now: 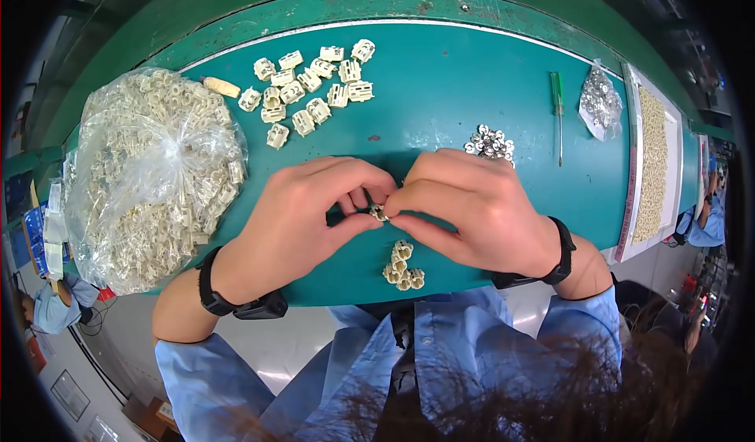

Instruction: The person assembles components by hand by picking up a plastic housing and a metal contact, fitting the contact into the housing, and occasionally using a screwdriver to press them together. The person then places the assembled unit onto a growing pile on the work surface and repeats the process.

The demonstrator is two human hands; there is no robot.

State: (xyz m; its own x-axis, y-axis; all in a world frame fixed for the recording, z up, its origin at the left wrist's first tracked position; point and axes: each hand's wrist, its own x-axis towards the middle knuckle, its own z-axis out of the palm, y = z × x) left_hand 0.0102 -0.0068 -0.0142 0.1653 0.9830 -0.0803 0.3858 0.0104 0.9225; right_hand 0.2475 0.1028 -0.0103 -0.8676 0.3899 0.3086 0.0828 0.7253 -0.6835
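Observation:
Near the front middle of the green table, both my hands meet over a small cream plastic part [379, 213] with a dark or metallic spot on it. My left hand [295, 210] pinches it from the left between thumb and fingers. From the right, my right hand [476, 206] also closes thumb and fingertips on it; the fingers hide most of the part. Just below my hands, a small group of cream plastic parts [403, 267] stands close to the table edge. Beyond my right hand lies a pile of small shiny metal pieces [490, 142].
A big clear bag of cream parts [161, 182] sits at left, beside a tan stub [221, 87]. Several loose cream housings [292, 91] are scattered at far left. At right are a green-handled screwdriver [557, 100], a small bag of metal pieces [601, 104] and a white tray [670, 167].

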